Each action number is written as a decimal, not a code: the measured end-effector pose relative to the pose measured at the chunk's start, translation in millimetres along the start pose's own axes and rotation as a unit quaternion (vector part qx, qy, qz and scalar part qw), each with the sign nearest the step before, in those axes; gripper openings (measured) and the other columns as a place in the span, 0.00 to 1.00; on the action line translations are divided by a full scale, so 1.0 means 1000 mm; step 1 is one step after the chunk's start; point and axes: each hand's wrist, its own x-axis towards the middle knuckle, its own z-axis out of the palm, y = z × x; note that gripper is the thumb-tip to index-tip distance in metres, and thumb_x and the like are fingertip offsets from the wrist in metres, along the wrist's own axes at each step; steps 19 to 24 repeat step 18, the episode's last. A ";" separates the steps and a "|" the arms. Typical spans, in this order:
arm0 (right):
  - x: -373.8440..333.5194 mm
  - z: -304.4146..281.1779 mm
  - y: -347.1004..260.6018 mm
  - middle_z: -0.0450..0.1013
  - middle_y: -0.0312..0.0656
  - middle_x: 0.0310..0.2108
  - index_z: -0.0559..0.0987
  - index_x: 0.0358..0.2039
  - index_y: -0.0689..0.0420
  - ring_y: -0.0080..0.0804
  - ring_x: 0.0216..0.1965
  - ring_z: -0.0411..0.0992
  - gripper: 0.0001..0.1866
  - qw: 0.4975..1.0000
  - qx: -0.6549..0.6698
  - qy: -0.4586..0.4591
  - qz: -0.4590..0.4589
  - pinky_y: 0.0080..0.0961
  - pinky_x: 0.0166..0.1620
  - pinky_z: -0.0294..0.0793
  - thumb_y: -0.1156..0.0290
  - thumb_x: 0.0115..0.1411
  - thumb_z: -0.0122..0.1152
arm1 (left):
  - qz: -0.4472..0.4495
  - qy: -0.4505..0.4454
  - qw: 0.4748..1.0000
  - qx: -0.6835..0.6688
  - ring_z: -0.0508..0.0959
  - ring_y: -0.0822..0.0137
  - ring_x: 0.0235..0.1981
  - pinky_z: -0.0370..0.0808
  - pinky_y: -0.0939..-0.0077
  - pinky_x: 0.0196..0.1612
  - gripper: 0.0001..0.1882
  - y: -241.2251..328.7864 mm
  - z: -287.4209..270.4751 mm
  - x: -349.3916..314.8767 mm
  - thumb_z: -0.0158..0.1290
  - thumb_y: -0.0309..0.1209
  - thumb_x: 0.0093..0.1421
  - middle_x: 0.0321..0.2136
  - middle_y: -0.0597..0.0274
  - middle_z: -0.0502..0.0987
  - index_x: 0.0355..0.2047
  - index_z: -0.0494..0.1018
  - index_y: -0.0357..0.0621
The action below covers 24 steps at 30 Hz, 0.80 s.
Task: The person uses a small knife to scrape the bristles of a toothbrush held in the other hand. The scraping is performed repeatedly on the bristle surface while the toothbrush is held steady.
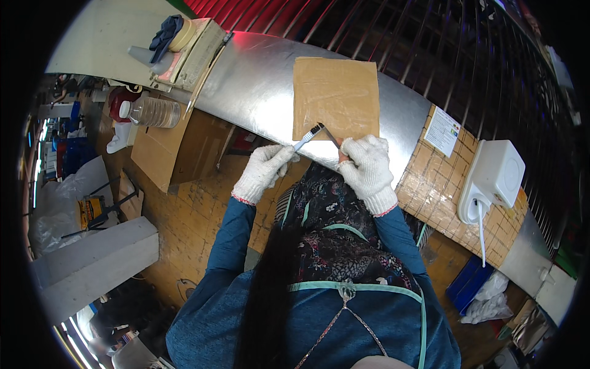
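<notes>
My left hand (268,170), in a white knit glove, grips the pale handle of a small toothbrush-like brush (305,139) with a dark head. My right hand (369,167), gloved likewise, is closed around a thin dark metal strip (330,136). The strip's tip meets the brush head, or lies very close to it. An orange-brown bit shows at the right fingers; whether it is a bare fingertip or part of the strip I cannot tell. Both hands are over the near edge of a square brown cardboard sheet (335,92), which lies on the shiny metal counter (246,80).
To the right, a white device with a cable (491,178) stands on a taped tan board (437,166). Metal bars (405,49) run behind the counter. At left are a clear plastic bottle (157,112), a cardboard box (161,144) and a grey beam (98,249).
</notes>
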 end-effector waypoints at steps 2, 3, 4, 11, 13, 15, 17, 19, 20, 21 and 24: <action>0.000 0.000 0.000 0.74 0.36 0.22 0.77 0.28 0.50 0.39 0.32 0.72 0.04 1.000 0.000 -0.009 0.006 0.39 0.42 0.65 0.69 0.50 0.62 | -0.001 0.001 1.000 0.001 0.59 0.83 0.09 0.53 0.86 0.11 0.20 0.001 0.000 0.000 0.53 0.46 0.67 0.14 0.75 0.68 0.37 0.80 0.39; 0.000 0.000 0.000 0.74 0.36 0.22 0.77 0.28 0.49 0.39 0.32 0.72 0.04 1.000 0.002 -0.007 0.007 0.39 0.42 0.65 0.69 0.50 0.62 | -0.001 0.001 1.000 0.001 0.59 0.83 0.09 0.53 0.86 0.11 0.20 0.001 0.001 0.000 0.53 0.46 0.67 0.14 0.75 0.67 0.37 0.80 0.39; 0.000 0.000 0.000 0.74 0.36 0.22 0.77 0.28 0.49 0.39 0.32 0.72 0.04 1.000 0.004 -0.006 0.009 0.39 0.42 0.65 0.69 0.50 0.62 | -0.002 0.002 1.000 0.001 0.58 0.83 0.09 0.53 0.86 0.11 0.20 0.001 0.001 0.000 0.53 0.46 0.67 0.14 0.75 0.67 0.37 0.80 0.39; 0.002 -0.001 -0.002 0.71 0.39 0.19 0.74 0.24 0.53 0.41 0.28 0.69 0.05 0.999 0.022 0.024 -0.007 0.37 0.40 0.64 0.72 0.49 0.64 | 0.001 0.002 1.000 -0.005 0.58 0.83 0.09 0.52 0.86 0.11 0.20 0.001 0.002 -0.001 0.53 0.45 0.67 0.14 0.75 0.67 0.37 0.80 0.39; 0.002 -0.001 -0.002 0.71 0.39 0.19 0.75 0.24 0.53 0.41 0.28 0.69 0.05 0.999 0.021 0.029 -0.008 0.37 0.40 0.64 0.72 0.50 0.64 | 0.002 0.000 1.000 -0.009 0.58 0.83 0.09 0.52 0.86 0.11 0.20 0.001 0.001 -0.001 0.53 0.45 0.67 0.14 0.75 0.67 0.37 0.80 0.38; 0.002 -0.002 -0.002 0.71 0.39 0.19 0.75 0.24 0.53 0.40 0.28 0.69 0.05 1.000 0.020 0.023 -0.005 0.37 0.40 0.64 0.72 0.50 0.64 | -0.001 0.000 1.000 -0.008 0.58 0.83 0.09 0.52 0.86 0.11 0.20 0.001 0.001 0.000 0.54 0.46 0.67 0.14 0.75 0.68 0.37 0.80 0.38; 0.002 -0.002 -0.002 0.71 0.39 0.19 0.75 0.24 0.53 0.40 0.28 0.69 0.05 1.000 0.020 0.020 -0.005 0.37 0.40 0.64 0.71 0.50 0.65 | -0.002 0.000 1.000 -0.006 0.58 0.83 0.09 0.52 0.85 0.11 0.20 0.001 0.001 0.000 0.54 0.46 0.67 0.14 0.75 0.68 0.37 0.80 0.38; 0.002 -0.002 -0.002 0.71 0.39 0.19 0.75 0.25 0.53 0.40 0.28 0.69 0.06 1.000 0.021 0.020 -0.006 0.37 0.41 0.64 0.71 0.49 0.65 | -0.003 0.000 1.000 -0.006 0.58 0.83 0.09 0.52 0.85 0.11 0.20 0.001 0.001 0.000 0.54 0.46 0.67 0.14 0.75 0.68 0.37 0.80 0.38; 0.002 -0.002 -0.002 0.71 0.39 0.19 0.75 0.25 0.53 0.40 0.28 0.69 0.06 1.000 0.021 0.020 -0.006 0.37 0.41 0.64 0.71 0.49 0.65 | -0.003 0.000 1.000 -0.006 0.58 0.83 0.09 0.52 0.85 0.11 0.20 0.001 0.001 0.000 0.54 0.46 0.67 0.14 0.75 0.68 0.37 0.80 0.38; 0.002 -0.002 -0.002 0.71 0.39 0.19 0.75 0.25 0.53 0.40 0.28 0.69 0.06 1.000 0.021 0.020 -0.006 0.37 0.41 0.64 0.71 0.49 0.65 | -0.003 0.000 1.000 -0.006 0.58 0.83 0.09 0.52 0.85 0.11 0.20 0.001 0.001 0.000 0.54 0.46 0.67 0.14 0.75 0.68 0.37 0.80 0.38; 0.002 -0.002 -0.002 0.71 0.39 0.19 0.75 0.25 0.53 0.40 0.28 0.69 0.06 1.000 0.021 0.020 -0.006 0.37 0.41 0.64 0.71 0.49 0.65 | -0.003 0.000 1.000 -0.006 0.58 0.83 0.09 0.52 0.85 0.11 0.20 0.001 0.001 0.000 0.54 0.46 0.67 0.14 0.75 0.68 0.37 0.80 0.38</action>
